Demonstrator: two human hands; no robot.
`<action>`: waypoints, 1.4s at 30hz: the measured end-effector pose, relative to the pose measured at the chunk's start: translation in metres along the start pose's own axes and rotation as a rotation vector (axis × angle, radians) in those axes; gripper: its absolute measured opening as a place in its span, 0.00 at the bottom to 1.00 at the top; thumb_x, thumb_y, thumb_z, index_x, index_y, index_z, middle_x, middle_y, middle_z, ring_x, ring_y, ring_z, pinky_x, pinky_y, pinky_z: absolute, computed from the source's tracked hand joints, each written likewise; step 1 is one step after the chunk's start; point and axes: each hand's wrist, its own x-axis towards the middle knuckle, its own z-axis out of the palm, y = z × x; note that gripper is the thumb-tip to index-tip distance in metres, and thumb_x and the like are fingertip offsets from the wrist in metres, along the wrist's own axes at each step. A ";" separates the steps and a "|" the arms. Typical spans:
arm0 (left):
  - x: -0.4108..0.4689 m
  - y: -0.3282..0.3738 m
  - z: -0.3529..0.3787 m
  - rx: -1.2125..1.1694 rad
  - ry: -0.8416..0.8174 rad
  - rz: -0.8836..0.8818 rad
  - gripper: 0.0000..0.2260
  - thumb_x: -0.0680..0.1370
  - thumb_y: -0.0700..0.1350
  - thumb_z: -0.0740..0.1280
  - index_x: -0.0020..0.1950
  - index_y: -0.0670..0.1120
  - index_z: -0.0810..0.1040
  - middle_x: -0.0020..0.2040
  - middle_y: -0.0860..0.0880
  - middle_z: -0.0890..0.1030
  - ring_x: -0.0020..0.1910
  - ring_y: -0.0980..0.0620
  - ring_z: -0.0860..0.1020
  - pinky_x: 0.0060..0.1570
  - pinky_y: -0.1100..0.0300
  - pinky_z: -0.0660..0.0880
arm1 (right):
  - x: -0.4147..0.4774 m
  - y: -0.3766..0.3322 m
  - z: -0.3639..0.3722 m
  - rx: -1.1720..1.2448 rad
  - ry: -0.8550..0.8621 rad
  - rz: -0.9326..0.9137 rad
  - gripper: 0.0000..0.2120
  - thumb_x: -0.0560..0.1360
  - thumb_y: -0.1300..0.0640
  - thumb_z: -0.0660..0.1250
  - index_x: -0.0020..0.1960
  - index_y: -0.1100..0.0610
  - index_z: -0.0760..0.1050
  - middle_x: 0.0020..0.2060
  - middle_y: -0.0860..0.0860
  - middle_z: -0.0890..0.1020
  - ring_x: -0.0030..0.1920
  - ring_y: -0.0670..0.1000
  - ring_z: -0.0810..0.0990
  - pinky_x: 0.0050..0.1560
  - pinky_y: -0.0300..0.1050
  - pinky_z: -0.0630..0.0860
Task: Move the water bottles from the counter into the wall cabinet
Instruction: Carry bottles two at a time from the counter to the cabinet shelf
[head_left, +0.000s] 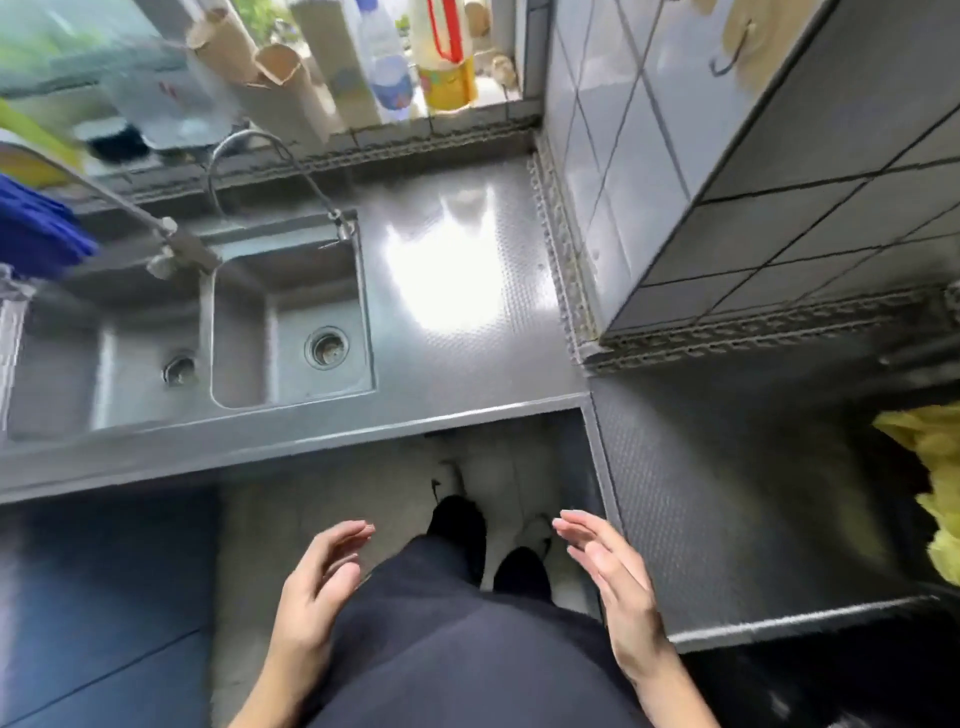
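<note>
Left hand (317, 582) and right hand (608, 577) hover apart, fingers loosely spread, holding nothing; the counter (467, 312) lies ahead of both; a water bottle (384, 57) stands far beyond them on the window ledge (462, 122); a blurred clear shape (161, 98) ahead of the left hand may be another.

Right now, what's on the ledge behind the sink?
Cardboard tubes, a water bottle, a yellow-labelled jug with a red handle. Left of them it's too blurred to tell.
</note>
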 end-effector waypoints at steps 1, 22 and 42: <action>-0.012 -0.004 -0.005 -0.028 0.036 -0.007 0.25 0.72 0.57 0.68 0.65 0.46 0.81 0.62 0.49 0.87 0.64 0.52 0.83 0.65 0.62 0.78 | 0.001 -0.001 0.004 -0.032 -0.040 -0.004 0.20 0.77 0.55 0.63 0.66 0.58 0.82 0.63 0.56 0.86 0.70 0.55 0.81 0.77 0.59 0.69; -0.174 -0.146 -0.250 -0.456 0.752 -0.020 0.26 0.75 0.58 0.68 0.69 0.45 0.79 0.66 0.47 0.84 0.69 0.48 0.81 0.72 0.47 0.72 | -0.015 0.052 0.360 -0.619 -0.771 -0.105 0.20 0.73 0.55 0.68 0.63 0.57 0.82 0.59 0.52 0.88 0.65 0.50 0.84 0.66 0.40 0.76; -0.166 -0.195 -0.460 -0.566 1.126 -0.195 0.30 0.73 0.59 0.68 0.69 0.42 0.77 0.64 0.44 0.85 0.66 0.47 0.82 0.71 0.48 0.73 | 0.016 0.107 0.674 -0.796 -1.076 0.011 0.19 0.74 0.51 0.71 0.64 0.51 0.84 0.62 0.52 0.87 0.67 0.52 0.83 0.73 0.56 0.74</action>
